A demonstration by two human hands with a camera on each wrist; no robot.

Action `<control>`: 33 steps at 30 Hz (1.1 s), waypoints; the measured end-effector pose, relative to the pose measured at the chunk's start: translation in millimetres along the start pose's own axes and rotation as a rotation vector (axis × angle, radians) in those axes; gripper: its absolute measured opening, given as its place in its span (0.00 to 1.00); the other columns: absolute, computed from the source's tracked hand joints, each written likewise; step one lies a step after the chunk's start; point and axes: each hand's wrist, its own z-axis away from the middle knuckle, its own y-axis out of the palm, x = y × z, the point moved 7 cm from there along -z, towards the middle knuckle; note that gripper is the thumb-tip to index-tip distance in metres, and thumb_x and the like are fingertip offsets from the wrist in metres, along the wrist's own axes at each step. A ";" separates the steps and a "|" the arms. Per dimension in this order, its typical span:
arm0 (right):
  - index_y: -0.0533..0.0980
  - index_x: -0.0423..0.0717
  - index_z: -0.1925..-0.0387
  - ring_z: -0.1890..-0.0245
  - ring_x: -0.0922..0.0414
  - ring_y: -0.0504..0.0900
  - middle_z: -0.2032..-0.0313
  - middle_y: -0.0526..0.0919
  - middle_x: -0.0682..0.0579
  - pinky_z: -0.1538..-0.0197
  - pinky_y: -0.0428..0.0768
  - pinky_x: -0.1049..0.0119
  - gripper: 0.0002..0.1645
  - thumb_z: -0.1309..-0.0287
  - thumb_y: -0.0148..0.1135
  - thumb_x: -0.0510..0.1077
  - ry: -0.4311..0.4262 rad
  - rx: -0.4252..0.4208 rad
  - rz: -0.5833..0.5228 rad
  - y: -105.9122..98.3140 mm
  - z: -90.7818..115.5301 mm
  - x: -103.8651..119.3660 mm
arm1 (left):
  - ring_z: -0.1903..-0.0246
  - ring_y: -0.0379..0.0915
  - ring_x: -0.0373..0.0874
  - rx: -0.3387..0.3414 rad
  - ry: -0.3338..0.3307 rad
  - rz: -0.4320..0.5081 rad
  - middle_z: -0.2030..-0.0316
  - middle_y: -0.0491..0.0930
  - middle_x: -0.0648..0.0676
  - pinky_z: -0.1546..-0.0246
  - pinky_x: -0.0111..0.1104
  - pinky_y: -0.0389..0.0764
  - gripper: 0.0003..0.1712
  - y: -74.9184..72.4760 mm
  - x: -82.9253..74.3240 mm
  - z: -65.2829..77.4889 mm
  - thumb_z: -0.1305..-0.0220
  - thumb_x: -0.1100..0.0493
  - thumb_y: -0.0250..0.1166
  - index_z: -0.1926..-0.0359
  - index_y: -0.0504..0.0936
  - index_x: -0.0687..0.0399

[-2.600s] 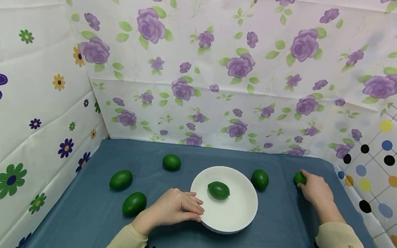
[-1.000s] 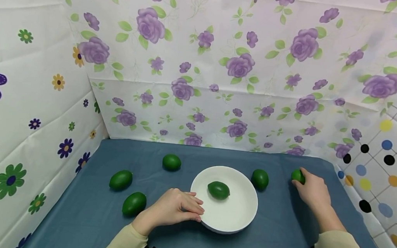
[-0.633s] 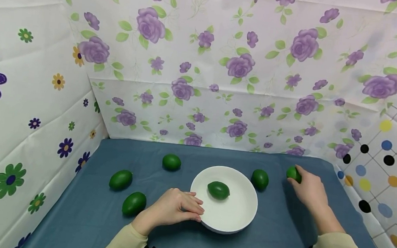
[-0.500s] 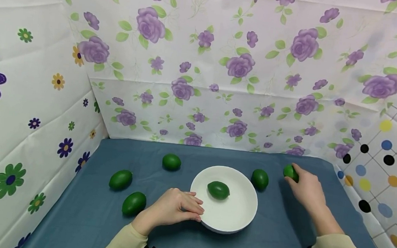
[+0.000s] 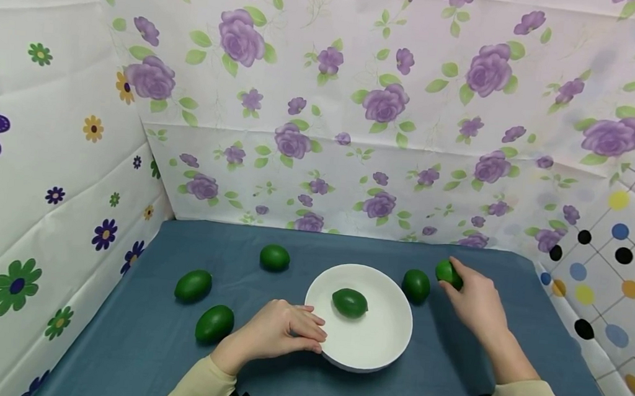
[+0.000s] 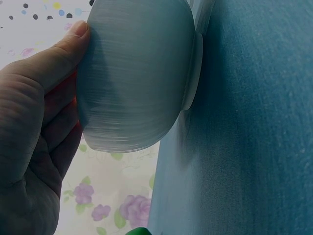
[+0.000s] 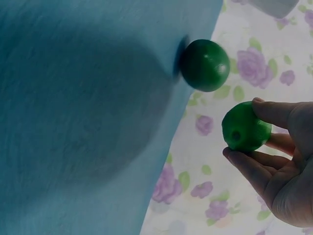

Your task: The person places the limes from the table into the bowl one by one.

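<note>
A white bowl (image 5: 373, 345) stands on the blue cloth with one green lime (image 5: 349, 303) inside. My left hand (image 5: 279, 332) holds the bowl's left rim; in the left wrist view the thumb (image 6: 63, 51) lies along the bowl's outer wall (image 6: 132, 78), and the other fingers are partly hidden. To the right of the bowl, my right hand (image 5: 480, 298) pinches another lime (image 5: 447, 274) between thumb and fingers. The right wrist view shows this held lime (image 7: 244, 128) lifted off the cloth, apart from a lime resting on it (image 7: 205, 65).
Just right of the bowl lies a lime (image 5: 415, 286). Three more rest on the left: one at the back (image 5: 275, 258), one further left (image 5: 193, 286), one by the left wrist (image 5: 215, 324). A flowered curtain (image 5: 331, 99) hangs behind the blue cloth (image 5: 138, 345).
My right hand has lifted the lime from the far right and carried it left, close to the lime beside the bowl. The left hand and the bowl have stayed in place.
</note>
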 end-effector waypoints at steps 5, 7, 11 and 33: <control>0.66 0.37 0.21 0.48 0.31 0.84 0.36 0.78 0.26 0.56 0.85 0.38 0.41 0.27 0.70 0.47 -0.004 -0.017 -0.027 -5.6 2.1 6.6 | 0.47 0.88 0.43 -0.001 0.006 -0.002 0.57 0.92 0.43 0.32 0.45 0.79 0.10 0.6 1.3 0.5 0.37 0.54 0.80 0.56 0.96 0.51; 0.66 0.37 0.20 0.48 0.30 0.84 0.36 0.77 0.25 0.56 0.85 0.37 0.41 0.27 0.70 0.47 0.001 -0.023 -0.037 -7.6 2.7 7.4 | 0.47 0.88 0.42 -0.002 0.007 -0.006 0.57 0.92 0.42 0.32 0.45 0.79 0.10 0.8 1.6 0.8 0.37 0.54 0.80 0.56 0.96 0.51; 0.65 0.38 0.20 0.47 0.30 0.83 0.35 0.77 0.25 0.56 0.85 0.37 0.42 0.26 0.70 0.47 0.013 -0.009 -0.044 -8.3 2.9 6.6 | 0.47 0.88 0.42 -0.006 0.018 -0.018 0.57 0.91 0.42 0.33 0.46 0.80 0.11 0.5 0.7 0.9 0.37 0.54 0.80 0.56 0.96 0.51; 0.65 0.41 0.19 0.42 0.31 0.83 0.34 0.77 0.26 0.50 0.87 0.37 0.43 0.28 0.71 0.47 -0.003 -0.001 -0.105 -13.9 12.4 28.4 | 0.48 0.88 0.43 -0.014 0.007 -0.011 0.58 0.92 0.43 0.32 0.43 0.79 0.12 -0.2 1.0 -0.1 0.38 0.55 0.81 0.56 0.96 0.53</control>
